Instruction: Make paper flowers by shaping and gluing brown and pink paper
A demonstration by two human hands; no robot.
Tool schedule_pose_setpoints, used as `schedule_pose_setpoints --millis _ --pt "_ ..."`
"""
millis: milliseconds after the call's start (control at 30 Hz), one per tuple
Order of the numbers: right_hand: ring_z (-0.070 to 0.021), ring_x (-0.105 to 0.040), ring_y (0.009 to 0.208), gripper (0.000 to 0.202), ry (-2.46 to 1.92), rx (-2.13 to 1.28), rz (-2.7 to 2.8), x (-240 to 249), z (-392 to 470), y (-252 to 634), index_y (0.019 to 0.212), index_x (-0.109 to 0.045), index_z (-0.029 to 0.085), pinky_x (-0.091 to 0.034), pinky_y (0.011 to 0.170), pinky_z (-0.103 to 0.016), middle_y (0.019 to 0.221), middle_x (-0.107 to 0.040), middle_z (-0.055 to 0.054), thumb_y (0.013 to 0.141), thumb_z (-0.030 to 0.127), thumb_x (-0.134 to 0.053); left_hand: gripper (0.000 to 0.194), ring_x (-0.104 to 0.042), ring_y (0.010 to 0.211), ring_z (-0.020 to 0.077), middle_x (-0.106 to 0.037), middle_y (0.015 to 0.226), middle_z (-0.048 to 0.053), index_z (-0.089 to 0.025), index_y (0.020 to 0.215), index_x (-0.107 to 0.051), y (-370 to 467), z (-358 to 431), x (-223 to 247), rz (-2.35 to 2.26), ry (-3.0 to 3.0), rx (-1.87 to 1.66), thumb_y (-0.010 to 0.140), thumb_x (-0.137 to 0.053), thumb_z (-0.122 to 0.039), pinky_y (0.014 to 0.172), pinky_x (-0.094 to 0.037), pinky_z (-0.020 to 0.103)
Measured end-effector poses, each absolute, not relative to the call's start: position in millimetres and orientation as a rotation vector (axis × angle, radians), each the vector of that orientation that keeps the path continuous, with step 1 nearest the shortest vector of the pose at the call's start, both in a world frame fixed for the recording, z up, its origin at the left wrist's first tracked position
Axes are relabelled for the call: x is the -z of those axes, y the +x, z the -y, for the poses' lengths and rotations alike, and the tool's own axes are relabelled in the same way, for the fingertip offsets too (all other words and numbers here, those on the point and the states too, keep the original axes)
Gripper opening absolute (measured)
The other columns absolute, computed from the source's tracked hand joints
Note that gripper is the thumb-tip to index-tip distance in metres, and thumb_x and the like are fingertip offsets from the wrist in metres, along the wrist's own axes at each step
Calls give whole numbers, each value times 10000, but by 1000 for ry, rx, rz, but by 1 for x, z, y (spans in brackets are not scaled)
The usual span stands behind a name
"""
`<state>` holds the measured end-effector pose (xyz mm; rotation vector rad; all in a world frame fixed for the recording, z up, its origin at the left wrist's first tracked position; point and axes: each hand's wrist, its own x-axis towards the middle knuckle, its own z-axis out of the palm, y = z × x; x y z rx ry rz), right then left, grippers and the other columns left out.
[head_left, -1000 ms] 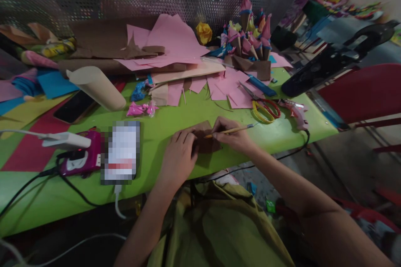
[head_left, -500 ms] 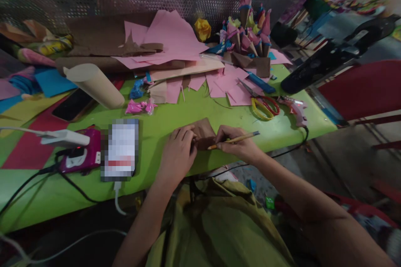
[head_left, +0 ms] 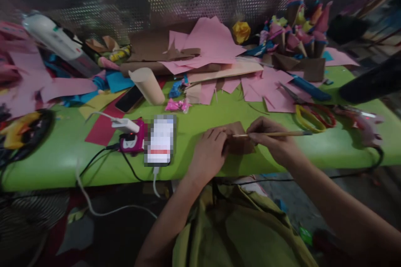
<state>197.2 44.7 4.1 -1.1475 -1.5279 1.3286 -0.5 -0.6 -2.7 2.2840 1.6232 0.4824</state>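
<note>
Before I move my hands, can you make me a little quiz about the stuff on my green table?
1. True or false: the right hand holds the thin wooden pencil.
2. What does the left hand touch?
a) the pink glue gun
b) the flat brown paper
c) the cream paper tube
3. Fill in the colour: the round, crumpled paper ball at the back is ____.
Key: 1 true; 2 b; 3 yellow

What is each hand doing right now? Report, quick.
Left hand: pressed on the brown paper, fingers curled; any grip cannot be told.
Right hand: closed on the pencil, its tip over the paper.
</note>
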Motion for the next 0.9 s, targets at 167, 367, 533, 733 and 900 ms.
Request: schedule_pose_setpoints --millis 167,367,533,733,900 --pt "-166 -579 657 148 -1137 -1293 1490 5 -61 184 841 -680 209 -444 574 -281 734 -646 -19 778 330 -737 188 -560 1240 241 -654 1258 103 -176 1111 -606 -3 3 1 -1649 2317 -410 927 -570 -193 1042 -502 436" --pt "-162 -588 640 134 -1197 -1256 1533 8 -66 180 836 -697 216 -445 572 -280 713 -663 -8 778 336 -713 240 -553 1240 247 -602 1376 57 -240 1149 -663 -19 8 -5 -1605 2359 -437 918 -604 -219 1024 -519 426" --pt "-134 -547 607 150 -1194 -1204 1544 9 -67 177 797 -662 201 -421 556 -260 707 -647 0 768 346 -690 312 -565 1241 257 -636 1342 88 -235 1224 -642 -26 8 3 -1604 2374 -488 915 -610 -217 1039 -510 447" --pt "-125 -504 555 155 -1253 -1098 1546 8 -70 174 706 -580 210 -382 523 -249 604 -576 27 758 332 -660 232 -572 1246 260 -656 1329 101 -191 1148 -643 -28 6 6 -1590 2350 -532 924 -601 -235 1041 -506 453" --pt "-120 -491 558 157 -1259 -1081 1585 8 -70 174 704 -580 211 -377 528 -251 622 -579 21 755 338 -659 213 -563 1253 264 -652 1333 97 -190 1132 -637 -28 6 5 -1585 2345 -530 928 -596 -234 1039 -503 450"
